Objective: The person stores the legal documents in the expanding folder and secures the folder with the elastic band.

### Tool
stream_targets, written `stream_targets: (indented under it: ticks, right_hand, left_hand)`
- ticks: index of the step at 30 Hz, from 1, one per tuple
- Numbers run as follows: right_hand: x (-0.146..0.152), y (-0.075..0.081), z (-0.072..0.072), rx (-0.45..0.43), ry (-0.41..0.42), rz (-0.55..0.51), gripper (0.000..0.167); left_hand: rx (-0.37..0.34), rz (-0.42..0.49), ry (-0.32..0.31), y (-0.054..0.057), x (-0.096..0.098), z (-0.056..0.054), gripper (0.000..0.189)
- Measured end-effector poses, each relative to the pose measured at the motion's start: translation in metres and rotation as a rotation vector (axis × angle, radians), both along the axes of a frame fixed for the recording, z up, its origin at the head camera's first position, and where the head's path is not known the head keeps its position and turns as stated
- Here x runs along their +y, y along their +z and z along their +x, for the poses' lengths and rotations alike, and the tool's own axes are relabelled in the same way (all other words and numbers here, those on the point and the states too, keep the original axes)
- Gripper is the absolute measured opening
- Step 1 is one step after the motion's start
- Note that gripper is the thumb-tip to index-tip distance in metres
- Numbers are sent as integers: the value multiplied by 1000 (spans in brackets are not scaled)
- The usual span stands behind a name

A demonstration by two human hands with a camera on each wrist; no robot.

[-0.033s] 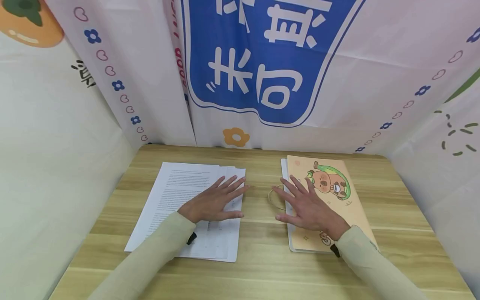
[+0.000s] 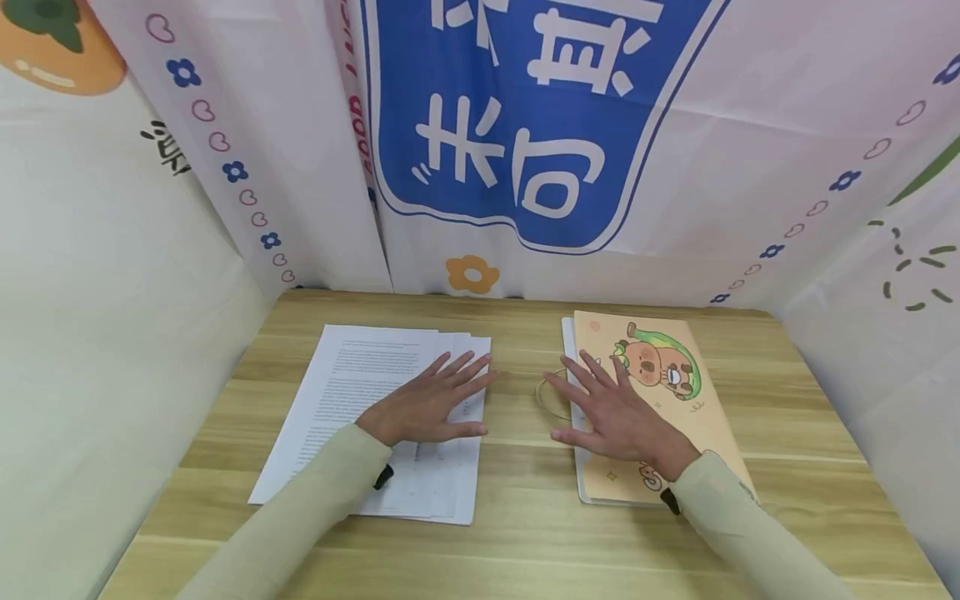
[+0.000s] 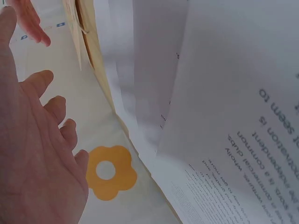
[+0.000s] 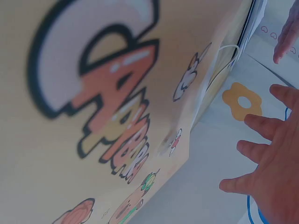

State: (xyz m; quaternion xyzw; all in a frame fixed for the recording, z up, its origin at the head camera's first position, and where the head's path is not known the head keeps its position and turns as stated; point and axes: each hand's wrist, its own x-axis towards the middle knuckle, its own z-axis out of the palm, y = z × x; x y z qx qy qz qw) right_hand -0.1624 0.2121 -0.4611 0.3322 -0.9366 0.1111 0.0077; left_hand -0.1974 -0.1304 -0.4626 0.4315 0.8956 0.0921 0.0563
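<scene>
nothing had visibly moved since the earlier frame. a stack of white, rectangular printed paper sheets (image 2: 360, 375) lay flat on the left half of the pale wood-grain counter (image 2: 525, 550), its long axis running from the person's side toward the back, its lines of print going across. the sheets were slightly fanned, lower ones showing along the right edge. over that edge was the left hand (image 2: 431, 408), palm down, fingers and thumb spread wide and pointing to the far right; the left wrist view showed a gap between fingers and paper.

on the right half lay a peach rectangular booklet with a cartoon capybara (image 2: 686, 421), its long axis also running near to far. its lettering ran lengthwise from the near end, and the cartoon, turned sideways, sat toward the far end. a white layer showed beneath its left edge. over its left part the right hand (image 2: 615, 417) was likewise spread wide, fingers pointing to the far left; the right wrist view showed them apart from the cover. a thin beige loop (image 2: 537, 398) lay at the booklet's left edge, partly hidden.
</scene>
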Motion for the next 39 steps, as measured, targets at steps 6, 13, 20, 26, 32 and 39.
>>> stream_targets:
  ticks: [6,13,20,26,32,39]
  right_hand:
    - [0,-1,2,-13,-21,10,83]
    - [6,0,3,17,-39,8,87]
    - [14,-2,2,23,-65,11,89]
    - [21,-3,1,-12,-93,7,94]
    - [29,-8,-1,-101,-136,-11,98]
    - [31,-8,-4,-165,-156,-13,93]
  left_hand:
    - [-9,-1,3,-1,2,-1,90]
    - [-14,31,-5,-1,6,-3,91]
    - [-73,54,0,-2,13,-3,96]
    - [-75,75,-4,-11,29,-3,97]
    - [-69,46,8,-18,59,-1,98]
    - [-110,-3,19,-26,103,3,99]
